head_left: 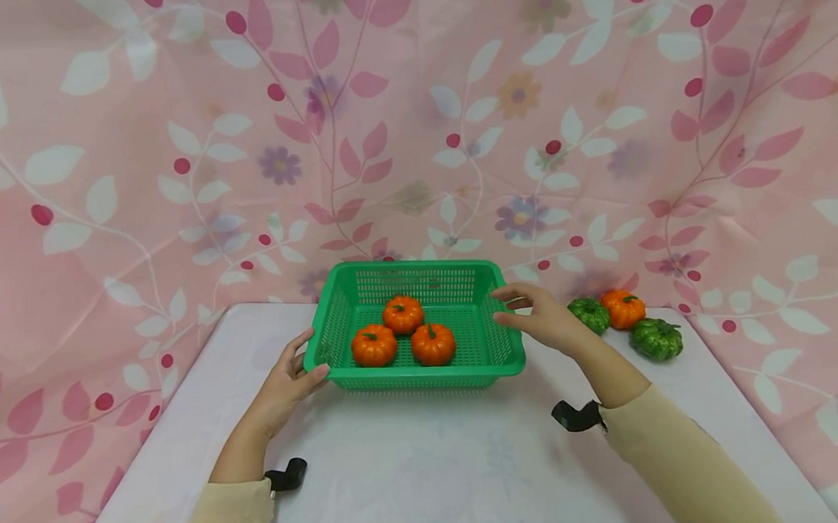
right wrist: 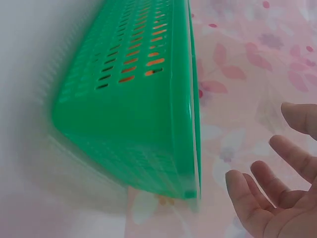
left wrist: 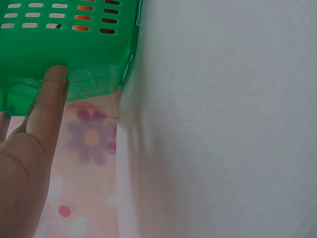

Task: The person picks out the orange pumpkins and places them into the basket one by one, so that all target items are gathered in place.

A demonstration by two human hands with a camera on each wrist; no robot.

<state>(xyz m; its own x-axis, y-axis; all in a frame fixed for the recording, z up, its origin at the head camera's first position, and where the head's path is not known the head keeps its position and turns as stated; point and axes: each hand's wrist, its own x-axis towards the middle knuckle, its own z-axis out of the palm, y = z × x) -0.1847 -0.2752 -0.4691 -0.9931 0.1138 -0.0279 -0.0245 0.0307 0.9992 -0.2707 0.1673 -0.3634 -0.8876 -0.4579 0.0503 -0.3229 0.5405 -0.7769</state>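
Observation:
A green plastic basket (head_left: 425, 376) with slotted walls stands on the table. Inside it lie three small orange pumpkins, one at the back (head_left: 403, 316), one at the front left (head_left: 374, 346) and one at the front right (head_left: 434, 345). My left hand (head_left: 288, 387) is at the basket's left front corner. Its straight thumb (left wrist: 48, 106) touches the outer wall in the left wrist view; the other fingers are mostly hidden there. Over the right rim hovers my right hand (head_left: 539, 318), fingers spread and holding nothing. The right wrist view shows a gap between its fingertips and the basket.
Right of the basket, a second group sits near the table's edge: two green pumpkins (head_left: 589, 316) (head_left: 656, 339) and an orange pumpkin (head_left: 622, 308). A pink floral cloth (head_left: 412, 135) hangs behind the white-covered table (head_left: 430, 466).

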